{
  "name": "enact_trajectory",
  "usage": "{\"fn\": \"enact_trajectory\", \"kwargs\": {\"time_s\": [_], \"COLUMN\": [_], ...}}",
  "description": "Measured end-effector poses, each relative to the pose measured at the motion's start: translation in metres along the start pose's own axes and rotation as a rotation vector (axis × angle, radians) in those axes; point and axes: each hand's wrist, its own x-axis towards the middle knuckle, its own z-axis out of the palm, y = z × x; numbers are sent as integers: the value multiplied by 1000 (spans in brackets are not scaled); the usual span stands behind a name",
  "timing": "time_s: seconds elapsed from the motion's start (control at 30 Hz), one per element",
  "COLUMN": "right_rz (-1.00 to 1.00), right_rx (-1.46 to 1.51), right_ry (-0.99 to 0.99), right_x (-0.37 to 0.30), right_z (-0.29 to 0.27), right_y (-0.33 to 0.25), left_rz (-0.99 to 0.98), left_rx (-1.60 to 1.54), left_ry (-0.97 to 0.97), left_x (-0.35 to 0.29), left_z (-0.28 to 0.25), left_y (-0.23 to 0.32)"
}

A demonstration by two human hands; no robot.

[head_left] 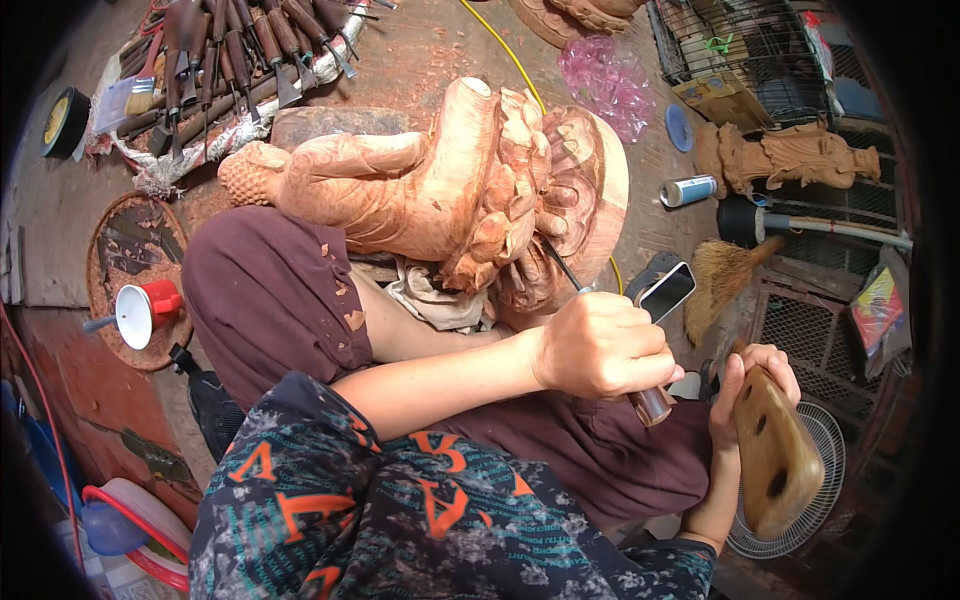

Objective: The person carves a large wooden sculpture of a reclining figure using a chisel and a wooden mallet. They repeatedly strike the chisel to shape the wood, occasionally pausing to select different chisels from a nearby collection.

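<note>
A carved wooden statue (380,200) lies on its side in front of me, its knobbly-haired head to the left and its petalled base to the right. My left hand (605,345) is closed round a chisel (652,405); the dark handle's end sticks out below the fist. The chisel's thin blade points up and left to the carved base, and whether its tip touches the wood I cannot tell. Out to the right, my right hand (748,385) grips a wooden mallet (780,465), its worn, dark-spotted head held apart from the chisel.
Several chisels (265,45) and a brush (130,100) lie on a cloth at the upper left. A red-and-white mug (140,315) stands on a round tray with shavings. At right are a phone (667,292), a straw broom (725,285), a smaller carved figure (800,158) and a wire cage (740,45).
</note>
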Motion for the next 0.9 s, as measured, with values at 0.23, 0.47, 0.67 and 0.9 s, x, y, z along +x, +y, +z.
{"fn": "enact_trajectory", "kwargs": {"time_s": [0.23, 0.47, 0.67, 0.9], "right_rz": [-94, 36, 5, 570], "right_rx": [46, -193, -214, 196], "right_ry": [80, -200, -210, -336], "right_x": [-1, 6, 1, -6], "right_z": [-2, -2, -6, 11], "right_y": [-2, -2, 13, 24], "left_rz": [-66, -140, -191, -221], "left_rx": [-45, -17, -27, 74], "left_ry": [48, -23, -127, -165], "left_x": [1, 4, 8, 7], "left_z": [-3, -6, -10, -11], "left_y": [-16, -15, -10, -1]}}
